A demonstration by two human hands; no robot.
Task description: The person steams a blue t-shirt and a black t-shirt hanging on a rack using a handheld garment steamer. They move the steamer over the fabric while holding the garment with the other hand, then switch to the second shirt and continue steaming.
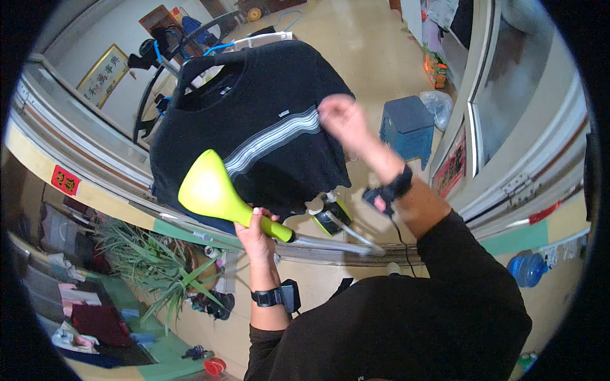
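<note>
A black T-shirt (267, 90) with white and grey chest stripes hangs before me on a dark hanger (190, 71). My left hand (256, 233) is wrapped around the handle of a lime-green garment steamer head (209, 188), which covers part of the shirt's lower front. From the handle's end a grey hose (333, 244) runs off to the right. My right hand (344, 119) is blurred, its fingers curled at the shirt's side near the end of the stripes. Whether those fingers pinch the cloth is unclear. Under the hem stands the black-and-green steamer base (331, 214).
A blue step stool (407, 126) and a clear plastic bag (436, 108) are on the tiled floor to the right. Sliding-door tracks (395, 255) cross in front of me. A spiky potted plant (157, 266) grows at lower left. A blue water jug (525, 270) stands at far right.
</note>
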